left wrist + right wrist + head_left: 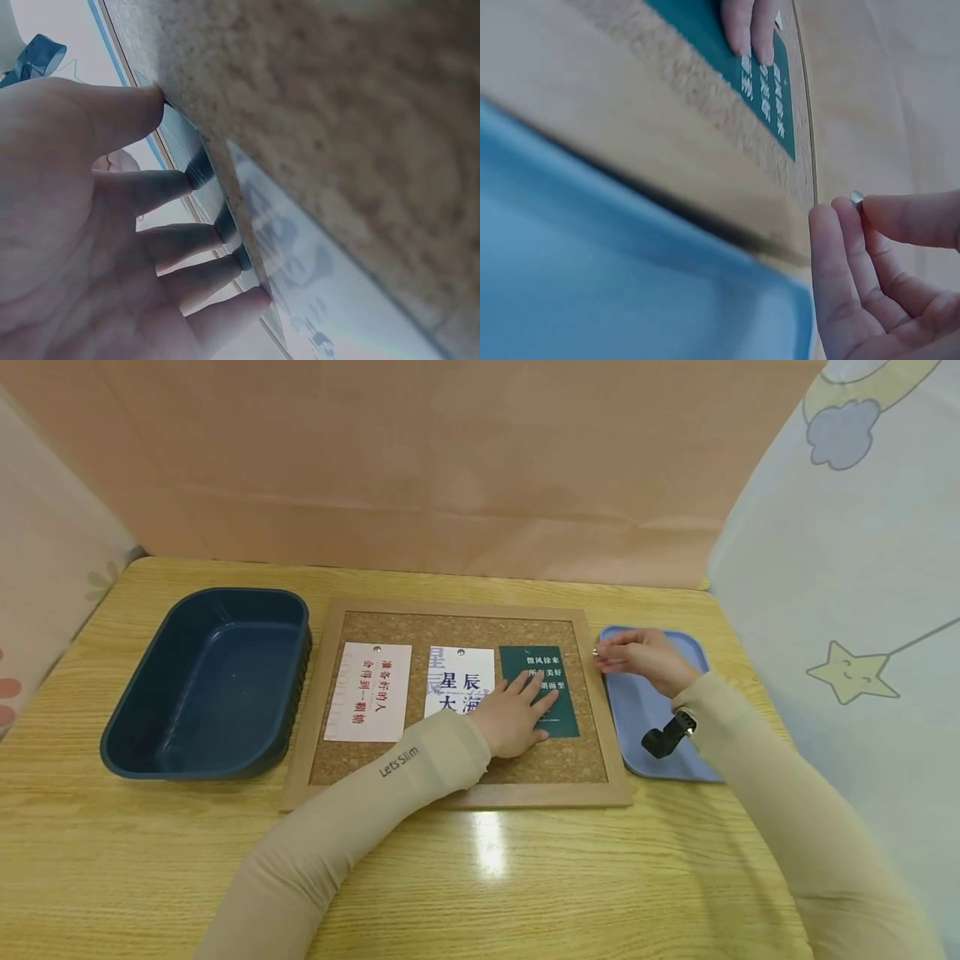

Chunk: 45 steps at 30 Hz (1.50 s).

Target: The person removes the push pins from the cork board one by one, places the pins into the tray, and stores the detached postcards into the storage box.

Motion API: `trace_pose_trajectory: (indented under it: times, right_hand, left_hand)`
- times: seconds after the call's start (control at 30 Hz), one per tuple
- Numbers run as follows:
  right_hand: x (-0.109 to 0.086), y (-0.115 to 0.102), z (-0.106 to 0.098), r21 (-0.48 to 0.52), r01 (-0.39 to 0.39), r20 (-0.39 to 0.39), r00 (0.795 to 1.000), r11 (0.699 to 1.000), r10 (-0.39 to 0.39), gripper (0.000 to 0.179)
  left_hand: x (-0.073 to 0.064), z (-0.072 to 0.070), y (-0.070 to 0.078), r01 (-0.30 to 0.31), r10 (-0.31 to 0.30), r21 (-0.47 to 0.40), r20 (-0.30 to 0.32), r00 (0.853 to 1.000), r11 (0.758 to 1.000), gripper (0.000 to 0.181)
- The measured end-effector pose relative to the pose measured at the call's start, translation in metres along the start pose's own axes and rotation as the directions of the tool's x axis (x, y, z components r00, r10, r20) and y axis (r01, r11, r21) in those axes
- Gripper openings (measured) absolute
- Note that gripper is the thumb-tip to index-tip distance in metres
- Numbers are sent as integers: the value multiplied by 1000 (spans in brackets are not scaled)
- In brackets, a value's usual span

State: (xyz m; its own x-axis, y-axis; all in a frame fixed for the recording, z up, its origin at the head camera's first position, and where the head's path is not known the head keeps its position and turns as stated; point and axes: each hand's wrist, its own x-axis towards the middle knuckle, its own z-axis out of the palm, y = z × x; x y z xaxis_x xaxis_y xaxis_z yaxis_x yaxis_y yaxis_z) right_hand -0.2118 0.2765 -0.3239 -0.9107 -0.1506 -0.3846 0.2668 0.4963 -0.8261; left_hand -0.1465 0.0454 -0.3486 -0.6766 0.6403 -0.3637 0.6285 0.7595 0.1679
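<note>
A wooden-framed corkboard [465, 625] lies on the table. My left hand [512, 720] rests with spread, straight fingers on the dark green card [558, 720] at the board's right side, and the wrist covers part of the white card [480, 662]. Farther left is a pink card [348, 693]; the pink and white cards each have a small tack at the top edge. Between thumb and fingertips, my right hand [651, 662] pinches a small silvery thumbtack [857, 198], held over the board's right frame edge and the blue tray [633, 727].
A deep dark blue bin [202, 768] stands left of the board. The light blue tray sits close against the board's right side. Behind the table hangs a peach backdrop [450, 485], and a patterned white sheet [862, 610] hangs at the right.
</note>
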Motion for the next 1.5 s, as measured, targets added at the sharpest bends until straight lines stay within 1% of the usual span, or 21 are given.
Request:
trace_pose_trajectory:
  times: [0.2,0.33,0.6,0.9,1.23,1.5]
  right_hand:
    - [-4,9,-8,-25,-2,-23,1000,1000,1,40]
    - [-8,15,-13,-36,-6,-24,1000,999,5,40]
    - [-12,27,-21,-5,-4,-24,1000,1000,4,39]
    - [-15,40,-25,-13,-24,-33,999,1000,24,38]
    - [-15,45,-25,-71,-69,-20,997,995,68,40]
    - [-17,49,-25,-128,-81,-21,997,988,79,39]
  left_hand:
    - [-1,-1,0,1,-1,0,3,1000,1000,65]
    - [-2,-1,1,-2,2,-2,1,1000,1000,65]
    - [-3,-2,1,-1,1,2,-1,1000,1000,64]
    - [-2,-1,1,-7,8,24,-14,1000,1000,64]
    - [-2,-1,1,-9,9,13,-5,1000,1000,64]
    - [-1,-1,0,-11,11,26,0,1000,1000,64]
